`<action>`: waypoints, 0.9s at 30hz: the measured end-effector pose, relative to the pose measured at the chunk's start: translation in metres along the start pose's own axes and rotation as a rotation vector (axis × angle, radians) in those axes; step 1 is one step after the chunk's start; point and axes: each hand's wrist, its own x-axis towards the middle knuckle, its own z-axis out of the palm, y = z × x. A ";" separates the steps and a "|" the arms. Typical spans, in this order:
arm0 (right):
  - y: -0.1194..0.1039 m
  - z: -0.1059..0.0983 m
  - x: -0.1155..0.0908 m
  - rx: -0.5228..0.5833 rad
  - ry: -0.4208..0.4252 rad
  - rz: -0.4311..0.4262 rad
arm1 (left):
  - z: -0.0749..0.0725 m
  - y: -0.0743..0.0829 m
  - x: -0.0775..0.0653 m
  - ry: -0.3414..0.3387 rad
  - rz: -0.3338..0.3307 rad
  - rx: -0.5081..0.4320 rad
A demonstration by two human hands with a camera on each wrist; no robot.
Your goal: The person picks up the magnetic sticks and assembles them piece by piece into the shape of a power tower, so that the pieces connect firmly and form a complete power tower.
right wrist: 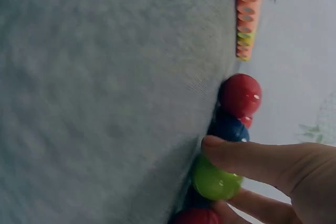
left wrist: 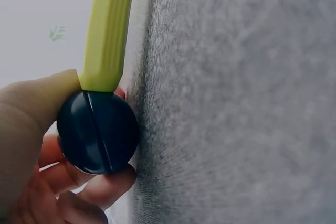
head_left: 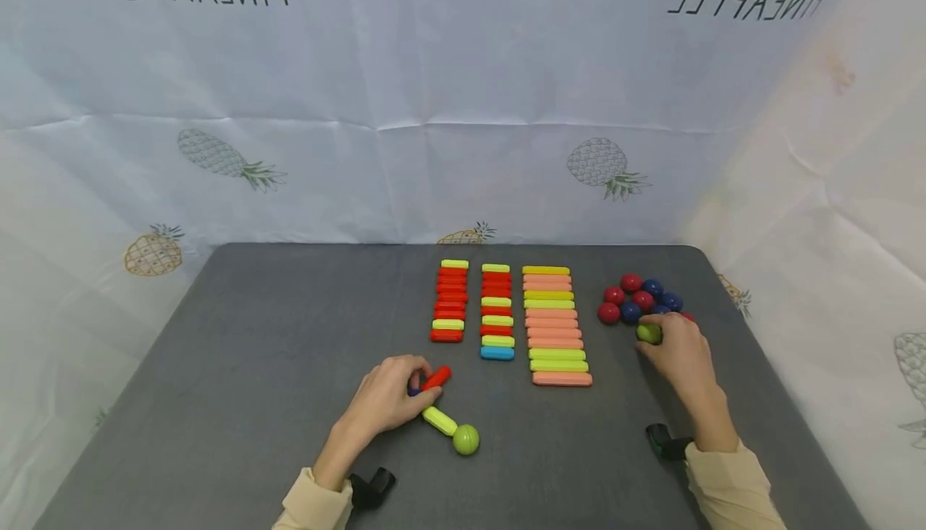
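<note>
My left hand [head_left: 391, 395] grips a dark blue ball [left wrist: 97, 132] between thumb and fingers, low over the grey table. A yellow-green stick [head_left: 440, 421] runs from that ball to a green ball [head_left: 466, 439] at its far end. Also at the blue ball, a red stick [head_left: 437, 378] points away to the upper right; the hand partly hides their junction. On the right, my right hand [head_left: 682, 351] pinches another green ball [right wrist: 216, 179] with thumb and fingers, at the near edge of a cluster of red and blue balls [head_left: 631, 313].
Beyond the hands lie three columns of sticks: short red and yellow-green ones [head_left: 451, 297], a similar column [head_left: 496, 311] ending in a blue stick [head_left: 497, 353], and longer salmon, yellow and green ones [head_left: 552, 323]. A pineapple-print cloth [head_left: 405, 176] hangs behind the table [head_left: 239, 337].
</note>
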 end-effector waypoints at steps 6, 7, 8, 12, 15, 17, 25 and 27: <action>-0.007 0.003 -0.003 0.024 0.088 -0.011 | -0.003 -0.003 -0.004 -0.129 0.064 -0.006; -0.012 0.001 -0.005 0.037 0.115 -0.019 | -0.003 -0.004 -0.005 -0.159 0.082 -0.012; -0.018 -0.001 -0.007 0.052 0.141 -0.029 | -0.004 -0.004 -0.006 -0.182 0.100 -0.016; -0.055 -0.010 -0.014 0.163 0.196 -0.127 | -0.003 -0.005 -0.006 -0.217 0.149 -0.022; -0.086 -0.009 -0.020 0.285 0.144 -0.222 | -0.001 -0.005 -0.005 -0.220 0.151 -0.050; -0.104 -0.002 -0.023 0.369 0.060 -0.266 | -0.001 -0.006 -0.005 -0.220 0.149 -0.067; -0.160 0.052 -0.032 0.567 -0.364 -0.346 | 0.002 -0.007 -0.004 -0.191 0.145 -0.118; -0.167 0.065 -0.033 0.572 -0.421 -0.371 | 0.004 -0.005 -0.004 -0.170 0.140 -0.119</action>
